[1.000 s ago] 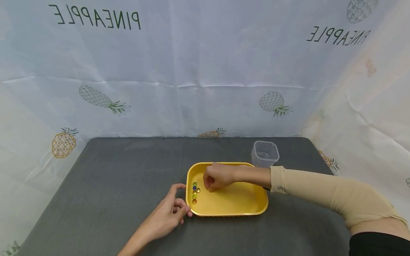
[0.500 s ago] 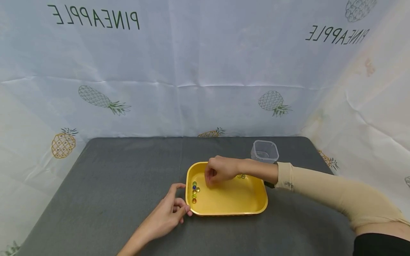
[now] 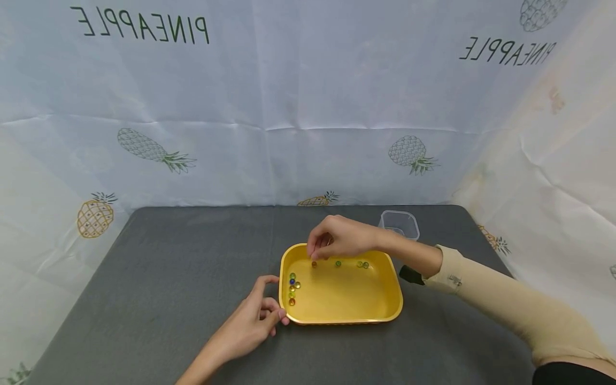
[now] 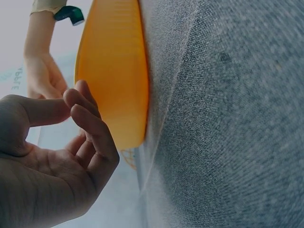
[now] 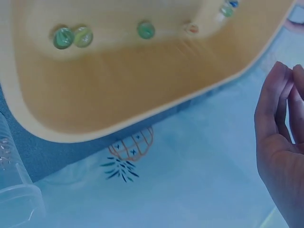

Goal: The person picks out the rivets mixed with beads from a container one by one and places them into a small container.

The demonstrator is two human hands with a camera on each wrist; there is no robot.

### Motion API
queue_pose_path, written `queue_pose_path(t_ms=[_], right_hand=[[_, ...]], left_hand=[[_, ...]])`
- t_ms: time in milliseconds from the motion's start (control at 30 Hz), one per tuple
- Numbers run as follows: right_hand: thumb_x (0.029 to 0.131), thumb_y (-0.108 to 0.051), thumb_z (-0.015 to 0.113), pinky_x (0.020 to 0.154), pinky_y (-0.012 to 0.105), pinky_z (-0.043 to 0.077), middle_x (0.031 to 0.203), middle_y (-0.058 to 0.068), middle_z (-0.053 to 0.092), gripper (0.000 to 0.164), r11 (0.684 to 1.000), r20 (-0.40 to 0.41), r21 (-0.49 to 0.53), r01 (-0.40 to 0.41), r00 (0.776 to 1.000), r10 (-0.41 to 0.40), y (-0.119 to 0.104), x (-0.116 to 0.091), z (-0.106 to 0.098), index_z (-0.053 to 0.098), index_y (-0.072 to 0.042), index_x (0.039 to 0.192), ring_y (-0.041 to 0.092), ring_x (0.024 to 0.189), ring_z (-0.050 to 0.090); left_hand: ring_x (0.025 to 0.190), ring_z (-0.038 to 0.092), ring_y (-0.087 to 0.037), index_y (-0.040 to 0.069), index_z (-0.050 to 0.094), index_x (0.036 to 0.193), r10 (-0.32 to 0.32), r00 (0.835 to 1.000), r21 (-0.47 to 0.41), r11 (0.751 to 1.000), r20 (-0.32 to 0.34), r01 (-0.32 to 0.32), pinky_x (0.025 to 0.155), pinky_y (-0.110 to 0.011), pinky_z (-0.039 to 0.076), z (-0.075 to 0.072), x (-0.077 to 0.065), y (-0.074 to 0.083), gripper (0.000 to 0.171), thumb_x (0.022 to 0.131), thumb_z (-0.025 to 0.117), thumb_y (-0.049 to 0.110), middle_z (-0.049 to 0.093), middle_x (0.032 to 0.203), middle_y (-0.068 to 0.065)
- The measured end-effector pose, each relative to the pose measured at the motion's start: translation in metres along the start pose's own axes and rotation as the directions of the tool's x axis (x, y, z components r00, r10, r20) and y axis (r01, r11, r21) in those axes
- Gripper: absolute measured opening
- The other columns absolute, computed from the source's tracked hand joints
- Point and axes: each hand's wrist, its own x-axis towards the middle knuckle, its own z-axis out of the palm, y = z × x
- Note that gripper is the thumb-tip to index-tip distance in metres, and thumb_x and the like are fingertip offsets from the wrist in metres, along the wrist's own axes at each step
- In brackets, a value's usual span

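Note:
In the head view, my right hand (image 3: 340, 236) hovers over the far rim of a yellow tray (image 3: 344, 310), its thumb and fingertips close together. No marble shows between those tips in the right wrist view. Right below them on the tray floor is an orange marble (image 3: 314, 264); a green marble (image 3: 338, 263) and two yellowish marbles (image 3: 359, 264) lie along the same far side. Several more marbles (image 3: 292, 289), one of them blue, gather at the left end. My left hand (image 3: 252, 322) rests its bent fingers and thumb against the tray's left end.
A clear plastic box (image 3: 400, 224) stands behind the tray's far right corner, partly hidden by my right forearm. The dark grey table (image 3: 192, 267) ends at a hanging pineapple-print cloth (image 3: 269, 160).
My right hand has risen from the tray's floor toward and over its far rim. The orange marble and the row along the far side have come into sight. My left hand stays put.

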Motion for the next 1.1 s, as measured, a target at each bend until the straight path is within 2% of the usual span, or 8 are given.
queue_pose_path(t_ms=[167,400,500,633,867,1100], right_hand=[[0.102,-0.014,0.077,0.088,0.027,0.063,0.101,0.005,0.081,0.008,1.0,-0.075,0.006,0.006,0.997,-0.006,-0.002,-0.012,-0.008,0.08,-0.01,0.108,0.011,0.088,0.072],[0.103,-0.01,0.075,0.089,0.028,0.064,0.103,0.012,0.079,0.008,0.997,-0.198,0.08,-0.013,0.98,0.029,0.002,-0.04,-0.022,0.078,-0.009,0.11,0.035,0.094,0.074],[0.103,-0.009,0.074,0.09,0.029,0.064,0.107,0.014,0.078,0.009,0.994,-0.254,0.107,-0.035,0.965,0.061,0.008,-0.056,-0.027,0.078,-0.007,0.112,0.028,0.095,0.076],[0.103,-0.008,0.074,0.088,0.032,0.065,0.106,0.01,0.077,0.011,0.99,-0.334,0.122,-0.075,0.936,0.112,0.018,-0.075,-0.034,0.078,-0.007,0.113,0.016,0.093,0.076],[0.106,-0.015,0.072,0.089,0.032,0.064,0.106,0.006,0.077,0.011,0.987,-0.409,0.106,-0.123,0.899,0.156,0.036,-0.099,-0.042,0.078,-0.012,0.115,0.015,0.093,0.075],[0.106,-0.013,0.071,0.089,0.032,0.064,0.108,0.008,0.077,0.014,0.985,-0.475,0.088,-0.149,0.863,0.173,0.047,-0.114,-0.043,0.077,-0.009,0.118,0.015,0.095,0.075]], left_hand=[[0.069,0.062,-0.015,0.0,0.025,0.159,-0.007,1.0,0.001,1.0,-0.004,0.007,0.061,-0.027,0.05,0.001,0.0,0.001,0.062,0.11,0.062,0.009,0.075,0.095,-0.007],[0.069,0.063,-0.015,0.0,0.026,0.158,-0.013,1.0,0.028,1.0,-0.014,0.014,0.062,-0.026,0.051,0.002,0.001,0.004,0.061,0.11,0.063,0.008,0.075,0.094,-0.006],[0.07,0.063,-0.015,0.0,0.026,0.158,-0.018,1.0,0.032,0.999,-0.017,0.019,0.063,-0.027,0.051,0.002,0.001,0.005,0.061,0.11,0.062,0.008,0.075,0.094,-0.005],[0.07,0.064,-0.015,0.0,0.026,0.158,-0.018,1.0,0.034,0.999,-0.013,0.018,0.063,-0.027,0.051,0.002,0.002,0.005,0.061,0.11,0.062,0.008,0.075,0.094,-0.005],[0.07,0.063,-0.013,0.001,0.026,0.159,0.007,1.0,0.051,0.999,-0.007,-0.006,0.064,-0.027,0.053,0.001,0.001,0.005,0.059,0.111,0.06,0.009,0.076,0.096,-0.006],[0.07,0.064,-0.013,0.001,0.026,0.158,-0.002,1.0,0.045,0.999,-0.007,0.002,0.064,-0.027,0.052,0.0,0.001,0.004,0.06,0.111,0.061,0.01,0.076,0.097,-0.01]])
